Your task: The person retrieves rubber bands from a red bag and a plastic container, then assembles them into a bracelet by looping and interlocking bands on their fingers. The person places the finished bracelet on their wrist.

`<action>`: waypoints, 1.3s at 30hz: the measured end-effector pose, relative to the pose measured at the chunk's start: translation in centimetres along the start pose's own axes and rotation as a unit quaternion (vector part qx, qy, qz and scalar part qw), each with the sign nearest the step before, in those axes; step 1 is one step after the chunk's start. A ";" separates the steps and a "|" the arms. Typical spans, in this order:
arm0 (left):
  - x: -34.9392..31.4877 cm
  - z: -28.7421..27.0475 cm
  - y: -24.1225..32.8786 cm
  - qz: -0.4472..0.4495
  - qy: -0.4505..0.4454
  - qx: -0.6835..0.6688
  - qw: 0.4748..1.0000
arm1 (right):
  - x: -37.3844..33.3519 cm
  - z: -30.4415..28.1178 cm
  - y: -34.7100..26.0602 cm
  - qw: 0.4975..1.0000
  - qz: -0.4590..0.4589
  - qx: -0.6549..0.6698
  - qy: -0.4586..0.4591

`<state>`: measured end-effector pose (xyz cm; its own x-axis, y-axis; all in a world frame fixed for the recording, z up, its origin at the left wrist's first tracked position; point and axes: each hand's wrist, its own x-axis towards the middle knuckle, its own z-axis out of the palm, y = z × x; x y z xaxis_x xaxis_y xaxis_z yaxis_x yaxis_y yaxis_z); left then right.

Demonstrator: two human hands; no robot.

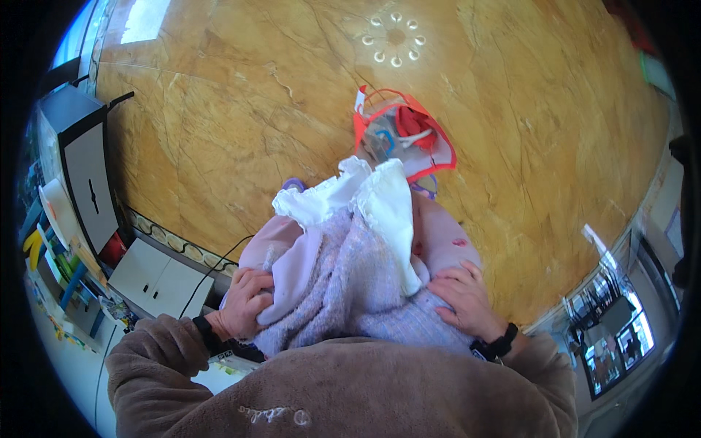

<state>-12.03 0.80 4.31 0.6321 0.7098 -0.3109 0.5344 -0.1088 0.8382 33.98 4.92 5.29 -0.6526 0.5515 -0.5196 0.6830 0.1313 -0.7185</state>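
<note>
Where the lilac garment (350, 255) lies: over the lap (444, 232), between both hands, seemingly for support.
Left hand (247, 296): curled at its edge; I can't tell if it grips.
Right hand (465, 297): loosely spread on the opposite edge, likely steadying.

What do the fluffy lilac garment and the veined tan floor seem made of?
Fluffy lilac garment: probably matte knitted yarn; its surface looks fuzzy and ribbed. Veined tan floor: glossy, perhaps stone or stone-look tile; it shows bright reflections.

Red-trimmed bag (427, 160), marbled floor (219, 131)
</note>
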 end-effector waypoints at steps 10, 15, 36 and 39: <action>-0.5 2.2 6.0 -0.063 -0.060 -0.009 0.996 | 3.4 7.5 -6.9 0.908 0.013 0.380 -0.177; -1.5 1.3 11.9 -0.377 -0.131 -0.333 0.855 | 2.6 11.1 -12.3 0.813 -0.073 0.546 -0.191; 3.3 15.7 9.4 -0.363 -0.459 -0.090 0.806 | 5.1 9.9 3.9 0.813 0.102 0.521 0.238; 2.7 11.8 9.7 -0.385 -0.394 -0.188 0.813 | 7.0 8.5 5.5 0.813 0.139 0.477 0.303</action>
<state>1.48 -6.52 6.33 0.4333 -0.2162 -0.8749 0.8268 0.4816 0.2905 30.40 2.52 -6.25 -0.0370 0.7938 -0.6070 0.0218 -0.6067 -0.7947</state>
